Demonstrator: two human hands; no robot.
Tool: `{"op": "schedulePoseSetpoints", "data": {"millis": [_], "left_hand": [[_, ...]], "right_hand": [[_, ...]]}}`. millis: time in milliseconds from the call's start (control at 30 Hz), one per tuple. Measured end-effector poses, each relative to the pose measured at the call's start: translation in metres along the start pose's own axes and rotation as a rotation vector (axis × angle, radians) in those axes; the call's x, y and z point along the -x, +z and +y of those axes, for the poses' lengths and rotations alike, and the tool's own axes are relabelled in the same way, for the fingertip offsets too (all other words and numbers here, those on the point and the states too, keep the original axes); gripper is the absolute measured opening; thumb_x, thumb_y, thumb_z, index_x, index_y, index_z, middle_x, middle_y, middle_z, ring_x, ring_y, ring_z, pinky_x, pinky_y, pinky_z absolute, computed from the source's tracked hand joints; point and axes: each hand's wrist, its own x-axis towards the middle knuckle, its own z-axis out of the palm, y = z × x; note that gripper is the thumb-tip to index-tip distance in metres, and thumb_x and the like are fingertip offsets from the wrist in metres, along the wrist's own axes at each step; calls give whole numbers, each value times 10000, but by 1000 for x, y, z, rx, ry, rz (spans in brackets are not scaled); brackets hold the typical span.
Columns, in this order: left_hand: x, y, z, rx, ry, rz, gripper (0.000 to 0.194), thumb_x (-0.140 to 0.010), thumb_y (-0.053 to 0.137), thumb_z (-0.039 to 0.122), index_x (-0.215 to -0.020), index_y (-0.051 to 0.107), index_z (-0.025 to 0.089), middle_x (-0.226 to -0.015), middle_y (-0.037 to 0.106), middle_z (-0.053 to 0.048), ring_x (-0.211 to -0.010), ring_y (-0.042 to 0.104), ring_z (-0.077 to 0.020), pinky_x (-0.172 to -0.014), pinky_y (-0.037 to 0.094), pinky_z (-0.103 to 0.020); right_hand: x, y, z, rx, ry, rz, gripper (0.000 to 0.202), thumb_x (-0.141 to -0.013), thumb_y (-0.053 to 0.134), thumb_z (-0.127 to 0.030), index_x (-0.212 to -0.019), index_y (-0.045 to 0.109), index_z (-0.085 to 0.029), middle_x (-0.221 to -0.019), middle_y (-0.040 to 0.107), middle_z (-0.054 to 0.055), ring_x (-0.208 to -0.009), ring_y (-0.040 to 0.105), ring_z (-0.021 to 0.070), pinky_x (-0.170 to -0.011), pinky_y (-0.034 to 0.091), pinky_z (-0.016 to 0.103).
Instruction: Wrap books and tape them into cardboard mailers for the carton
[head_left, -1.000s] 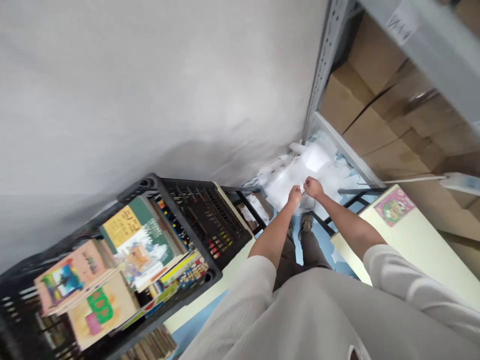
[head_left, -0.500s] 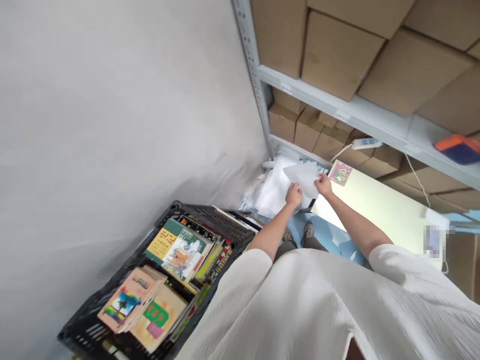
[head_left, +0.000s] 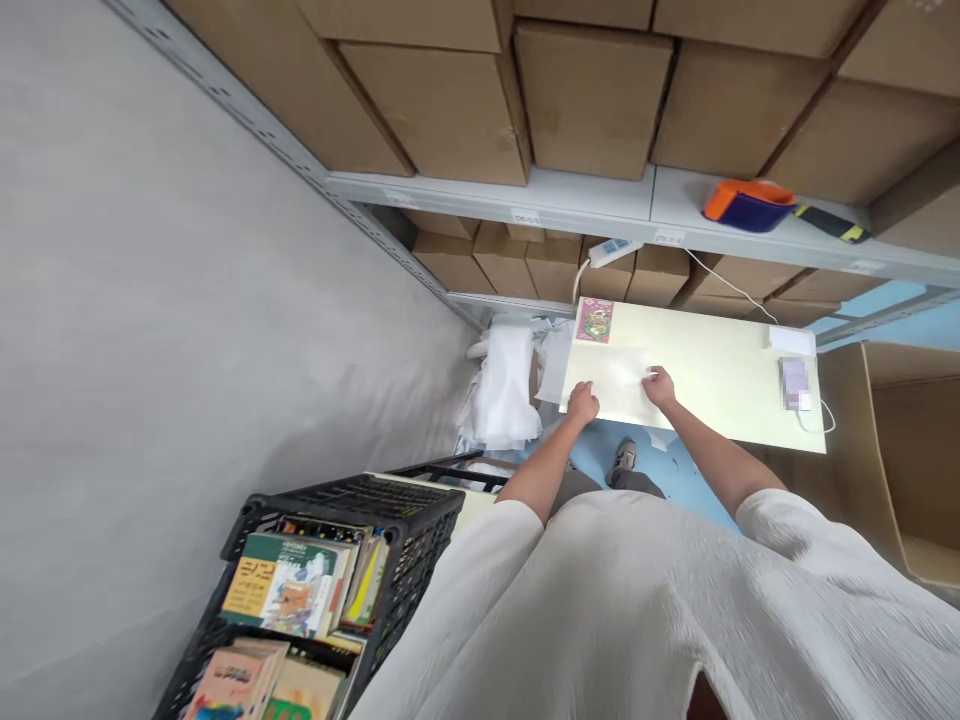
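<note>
A thin, whitish, see-through sheet (head_left: 621,378), paper or plastic I cannot tell, lies over the left part of a pale yellow tabletop (head_left: 720,365). My left hand (head_left: 583,402) is closed on its near left side, at the table's front edge. On its right side my right hand (head_left: 660,388) pinches it between thumb and fingers. A small pink book (head_left: 595,320) with a colourful cover lies just behind the sheet, at the table's far left corner.
White sheets (head_left: 506,385) are heaped left of the table. A black crate (head_left: 420,510) of books stands lower left. Shelving (head_left: 600,205) with cardboard boxes (head_left: 592,100) runs behind, holding an orange-and-blue container (head_left: 750,205). A power strip (head_left: 615,250) hangs there. An open carton (head_left: 874,440) stands right.
Both hands have brought the sheet from above the white pile rightward onto the tabletop and lowered it flatter. My view has turned right, showing more of the table and the open carton.
</note>
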Motion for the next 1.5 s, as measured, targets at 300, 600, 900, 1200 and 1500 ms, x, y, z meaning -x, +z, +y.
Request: {"op": "schedulePoseSetpoints", "data": {"millis": [300,600,900,1200,1500], "left_hand": [[-7,43,32,-152,-36,-60,620,-1003,582,200,-1623,579,225,-1744,497,-154,-1608,475,-340,-1346,381,-455],[-9,38,42,-132,-10,-119,628,-955,607,196,-1583,610,219,-1673,561,-163,-1542,540,-346,-1316,414,-465],[-53,-15,35,-126,79,-45,624,-971,570,165,-1595,581,184,-1701,522,-179,-1585,505,-324,-1338,388,-443],[-102,-52,15,-93,91,-71,790,-981,628,218,-1737,400,180,-1900,190,-156,-1705,333,-375,-1351,360,-432],[-110,-59,6,-202,134,-176,933,-928,654,206,-1787,292,158,-1902,130,-204,-1693,331,-422,-1332,382,-526]], "right_hand": [[-20,-37,50,65,28,-46,519,-824,591,-227,-1326,710,-168,-963,789,63,-999,740,281,-1003,566,369],[-25,-53,53,92,26,-28,527,-868,555,-231,-1378,673,-170,-1119,785,106,-1078,728,287,-1024,564,383],[-26,-21,-13,-56,10,-43,347,-915,553,-244,-1197,751,-203,-1247,801,101,-1120,739,238,-1064,578,389],[-50,43,-81,-404,123,-152,286,-909,687,-288,-1173,764,-206,-1163,830,95,-1069,774,220,-932,643,365],[-64,81,-106,-405,176,-70,665,-844,645,-322,-1502,626,-231,-1341,776,101,-1125,736,227,-969,634,378]]}}
